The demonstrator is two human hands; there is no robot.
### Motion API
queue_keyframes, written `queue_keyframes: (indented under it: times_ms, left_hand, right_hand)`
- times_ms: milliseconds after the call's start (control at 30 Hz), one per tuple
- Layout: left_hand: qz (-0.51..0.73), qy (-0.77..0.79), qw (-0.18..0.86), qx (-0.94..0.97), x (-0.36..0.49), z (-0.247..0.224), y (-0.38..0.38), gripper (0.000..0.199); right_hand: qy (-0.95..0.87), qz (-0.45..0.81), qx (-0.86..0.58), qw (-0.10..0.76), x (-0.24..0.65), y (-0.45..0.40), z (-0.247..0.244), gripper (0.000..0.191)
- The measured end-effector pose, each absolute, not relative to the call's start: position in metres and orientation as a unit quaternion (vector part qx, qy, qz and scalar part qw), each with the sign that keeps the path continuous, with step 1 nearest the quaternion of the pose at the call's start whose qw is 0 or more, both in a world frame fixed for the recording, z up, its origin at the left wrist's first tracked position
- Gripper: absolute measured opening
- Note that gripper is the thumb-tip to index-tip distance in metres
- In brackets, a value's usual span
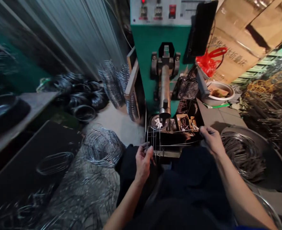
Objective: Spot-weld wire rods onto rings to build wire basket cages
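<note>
My left hand (144, 159) pinches the near left part of a thin metal wire frame (153, 138), with thumb and fingers closed. Crossing wires stand out near this hand, and long thin wires run right from there. At the right, my right hand (212, 139) is closed, its fingertips at the far end of a long wire (179, 131). Whether that wire belongs to the frame is hard to tell. Just above the frame is the lower end of a welding machine's metal arm (165, 92), which slopes down from a green machine body (143, 64).
Below the machine arm, an open drawer (198, 111) holds small boxes. A wire coil (102, 147) lies on the left floor, with stacked wire rings (111, 84) behind. A basin (278, 159) of dark metal strips stands right. Cartons (236, 41) rise at the back right.
</note>
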State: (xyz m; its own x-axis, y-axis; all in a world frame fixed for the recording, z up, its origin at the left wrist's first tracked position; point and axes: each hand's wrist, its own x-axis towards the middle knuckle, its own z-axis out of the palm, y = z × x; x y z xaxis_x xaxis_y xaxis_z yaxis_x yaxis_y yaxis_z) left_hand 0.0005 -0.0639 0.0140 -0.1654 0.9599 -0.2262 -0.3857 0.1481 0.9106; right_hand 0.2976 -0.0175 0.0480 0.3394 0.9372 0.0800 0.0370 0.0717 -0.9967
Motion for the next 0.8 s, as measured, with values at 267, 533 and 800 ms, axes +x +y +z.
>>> queue_keyframes:
  times_ms: [267,533,800]
  left_hand:
    - [0.576,0.478,0.601,0.28,0.005,0.014,-0.058,0.05]
    - [0.574,0.477,0.611,0.264,0.01,0.012,-0.048,0.054]
    - [0.582,0.47,0.615,0.25,0.014,0.014,-0.031,0.058]
  right_hand:
    - [-0.434,0.441,-0.55,0.561,0.266,-0.014,0.001,0.06]
    - [-0.419,0.469,-0.547,0.552,0.272,0.0,-0.009,0.065]
    - [-0.402,0.487,-0.533,0.563,0.276,0.02,-0.011,0.065]
